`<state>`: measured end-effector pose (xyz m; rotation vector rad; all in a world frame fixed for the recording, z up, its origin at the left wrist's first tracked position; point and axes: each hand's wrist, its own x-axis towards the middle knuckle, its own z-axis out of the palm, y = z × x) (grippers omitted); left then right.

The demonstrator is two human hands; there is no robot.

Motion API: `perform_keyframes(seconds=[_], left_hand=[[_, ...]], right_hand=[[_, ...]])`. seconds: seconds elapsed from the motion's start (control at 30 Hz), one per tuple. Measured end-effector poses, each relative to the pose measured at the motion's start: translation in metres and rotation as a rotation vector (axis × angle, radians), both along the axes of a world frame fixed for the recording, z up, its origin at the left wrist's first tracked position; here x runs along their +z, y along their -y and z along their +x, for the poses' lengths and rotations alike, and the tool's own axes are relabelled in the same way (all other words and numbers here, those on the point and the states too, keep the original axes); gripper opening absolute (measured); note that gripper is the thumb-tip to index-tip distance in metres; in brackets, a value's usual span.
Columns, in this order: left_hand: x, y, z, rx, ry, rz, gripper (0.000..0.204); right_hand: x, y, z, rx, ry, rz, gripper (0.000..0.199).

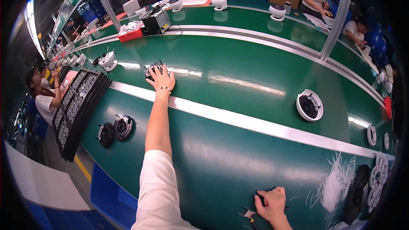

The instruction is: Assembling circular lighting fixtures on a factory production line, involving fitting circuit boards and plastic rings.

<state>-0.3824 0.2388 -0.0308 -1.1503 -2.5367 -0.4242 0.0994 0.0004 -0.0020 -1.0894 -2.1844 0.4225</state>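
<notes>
My left hand reaches far forward, fingers spread over a black round part with a ring-like frame on the green belt. The fingers hide much of that part; a firm grip cannot be seen. Low on the right, my right hand is closed, its fingers curled around something dark that is mostly hidden. Just left of it lies a pair of cutting pliers on the green bench. Two similar black round parts, one on the left and another beside it, rest near the bench's left edge.
A pile of white cable ties lies at right. A white housing with a black inside sits on the belt. Black stacked trays stand at left, and a metal rail divides bench and belt. Co-workers are at the far side and left.
</notes>
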Motion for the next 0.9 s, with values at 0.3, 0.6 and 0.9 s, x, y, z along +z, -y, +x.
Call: perform_keyframes(seconds=[0.3, 0.6, 0.9], left_hand=[[0.026, 0.029, -0.021, -0.198, 0.043, 0.356, 0.023], [0.064, 0.18, 0.032, -0.401, 0.296, 0.603, 0.012], [0.023, 0.3, 0.07, -0.602, 0.092, 0.467, 0.009]], right_hand=[[0.001, -0.007, -0.008, 0.043, -0.027, 0.013, 0.013], [-0.001, 0.002, -0.005, 0.062, -0.025, 0.006, 0.012], [0.035, 0.037, 0.01, 0.232, 0.207, -0.136, 0.056]])
